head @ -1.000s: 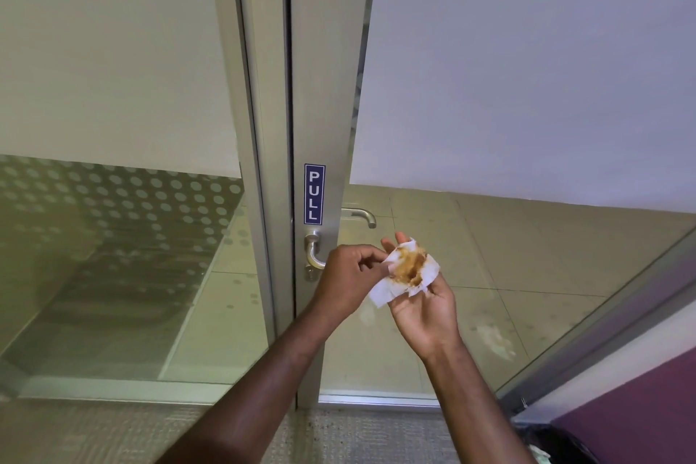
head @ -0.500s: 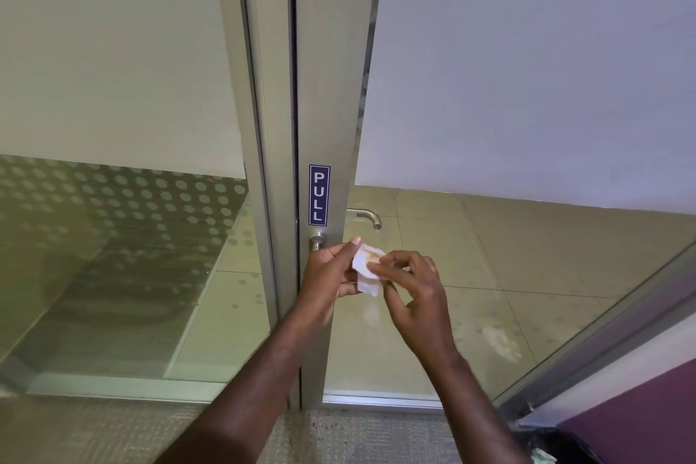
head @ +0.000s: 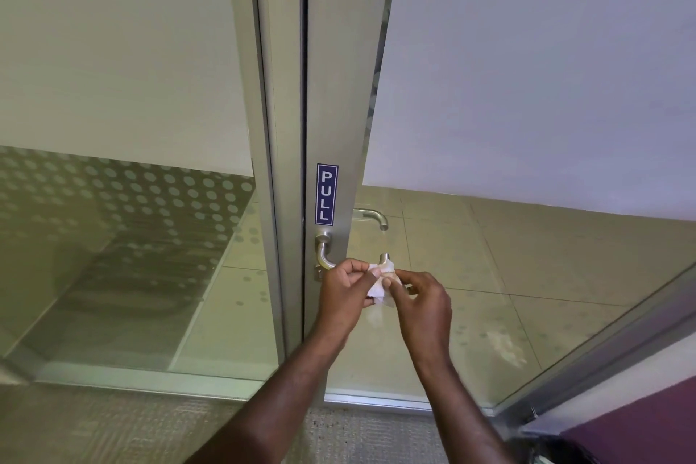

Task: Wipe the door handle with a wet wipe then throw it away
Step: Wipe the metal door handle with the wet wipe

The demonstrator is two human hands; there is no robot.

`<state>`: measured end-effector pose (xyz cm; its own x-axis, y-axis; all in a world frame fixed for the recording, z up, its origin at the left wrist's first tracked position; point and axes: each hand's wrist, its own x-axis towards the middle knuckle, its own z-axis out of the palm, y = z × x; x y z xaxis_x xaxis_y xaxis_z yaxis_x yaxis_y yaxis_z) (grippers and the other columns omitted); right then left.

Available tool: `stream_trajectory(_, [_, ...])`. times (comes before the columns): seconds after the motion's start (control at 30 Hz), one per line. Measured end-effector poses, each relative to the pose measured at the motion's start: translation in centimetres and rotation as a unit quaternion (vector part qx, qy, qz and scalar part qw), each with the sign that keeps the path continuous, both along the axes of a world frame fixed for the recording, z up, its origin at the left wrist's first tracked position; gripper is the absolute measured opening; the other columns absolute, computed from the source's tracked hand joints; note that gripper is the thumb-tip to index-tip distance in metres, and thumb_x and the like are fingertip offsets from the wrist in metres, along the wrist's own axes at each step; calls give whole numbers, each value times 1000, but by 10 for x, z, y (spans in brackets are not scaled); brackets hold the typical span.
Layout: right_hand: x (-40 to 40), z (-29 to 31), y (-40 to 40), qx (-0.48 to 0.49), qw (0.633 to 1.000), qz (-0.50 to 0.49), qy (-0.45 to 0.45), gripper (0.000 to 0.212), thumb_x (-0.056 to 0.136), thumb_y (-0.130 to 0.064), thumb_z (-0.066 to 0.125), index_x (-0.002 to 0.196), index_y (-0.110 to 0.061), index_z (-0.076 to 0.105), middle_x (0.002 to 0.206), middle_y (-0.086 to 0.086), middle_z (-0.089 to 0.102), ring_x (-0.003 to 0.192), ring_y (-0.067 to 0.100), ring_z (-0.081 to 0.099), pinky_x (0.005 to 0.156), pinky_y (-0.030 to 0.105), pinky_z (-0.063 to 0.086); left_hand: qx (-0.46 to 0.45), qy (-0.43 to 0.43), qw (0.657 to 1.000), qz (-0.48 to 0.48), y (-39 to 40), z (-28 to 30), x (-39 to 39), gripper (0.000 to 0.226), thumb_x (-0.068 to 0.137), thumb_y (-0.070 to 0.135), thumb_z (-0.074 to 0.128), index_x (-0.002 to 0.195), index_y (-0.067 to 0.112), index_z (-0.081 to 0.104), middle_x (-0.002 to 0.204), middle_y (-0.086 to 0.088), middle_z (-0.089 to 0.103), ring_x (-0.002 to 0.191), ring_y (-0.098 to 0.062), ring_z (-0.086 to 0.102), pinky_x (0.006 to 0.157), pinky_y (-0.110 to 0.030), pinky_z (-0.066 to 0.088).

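Observation:
A small folded white wet wipe (head: 377, 287) is pinched between both hands just in front of the metal door handle (head: 323, 251). My left hand (head: 344, 290) grips its left edge with thumb and fingers. My right hand (head: 422, 303) pinches its right side. The handle is a curved silver lever on the door's metal frame, below a blue PULL sign (head: 326, 194); its free end (head: 384, 258) pokes out just above the wipe. The brown stain on the wipe is folded out of sight.
The glass door (head: 527, 87) has a frosted upper panel and stands slightly ajar. A second handle (head: 373, 217) shows through the glass on the far side. A fixed glass panel (head: 113, 87) stands on the left. A black bin bag (head: 542, 450) sits at the bottom right, by a purple wall (head: 640, 422).
The wipe was spread open on my right palm showing a brown stain. It has been folded small, and both hands have moved with it up against the handle.

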<state>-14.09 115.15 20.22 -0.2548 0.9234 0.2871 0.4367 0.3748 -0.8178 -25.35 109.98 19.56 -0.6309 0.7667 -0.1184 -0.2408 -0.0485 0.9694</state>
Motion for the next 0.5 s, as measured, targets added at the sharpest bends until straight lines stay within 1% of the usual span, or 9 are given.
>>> stream_trajectory(0.07, [1,-4,5,66,997,-22,-38,10,88,-17,75,94,-23,79,93,-5,68,93,24,61,73,33,46,-24,15,999,36,2,-8,4,7,89,11,74,83,10,70,80,-6,75,71,-16,69,69,-36,62])
stream_trajectory(0.1, [0,-6,7,112,991,-29,-69,14,87,-13,76,96,-23,78,98,-3,66,96,26,59,75,34,45,-37,20,998,55,3,-12,6,7,87,12,76,81,11,73,77,-7,71,68,-18,64,70,-39,61])
stream_trajectory(0.17, [-4,-6,14,199,973,-27,-118,20,86,-10,75,99,-25,77,113,2,64,108,27,55,83,38,45,-44,-19,996,75,8,-18,10,4,85,12,79,83,9,76,74,-8,66,57,-18,55,66,-39,59])
stream_trajectory(0.23, [-10,-4,24,249,955,-14,-158,24,86,-6,71,103,-23,75,127,8,61,120,30,52,90,42,45,-41,-87,991,90,14,-22,13,11,84,11,79,91,3,76,72,-7,63,45,-15,47,57,-33,55])
stream_trajectory(0.3, [-16,-6,33,253,949,-1,-188,35,84,-1,70,115,-18,72,134,13,59,125,35,53,94,46,47,-41,-155,980,120,22,-25,17,13,84,10,79,92,1,74,69,-7,60,38,-13,41,49,-28,49])
stream_trajectory(0.37, [-15,-10,38,246,951,34,-185,40,85,1,70,122,-13,71,132,14,63,120,37,59,95,45,51,-43,-192,970,145,28,-30,20,11,83,8,79,89,1,72,67,-8,60,34,-11,38,46,-26,44])
stream_trajectory(0.43, [-12,-17,40,255,944,97,-186,42,84,5,70,123,-10,71,127,12,69,117,36,64,99,44,52,-49,-194,967,155,33,-36,23,9,84,8,78,88,2,73,66,-8,61,33,-10,39,45,-24,43])
stream_trajectory(0.5, [-10,-24,43,270,929,154,-198,48,83,10,69,128,-8,69,129,10,69,124,33,64,111,45,45,-51,-189,967,160,35,-42,24,7,86,8,76,87,2,73,67,-8,61,33,-10,39,46,-25,42])
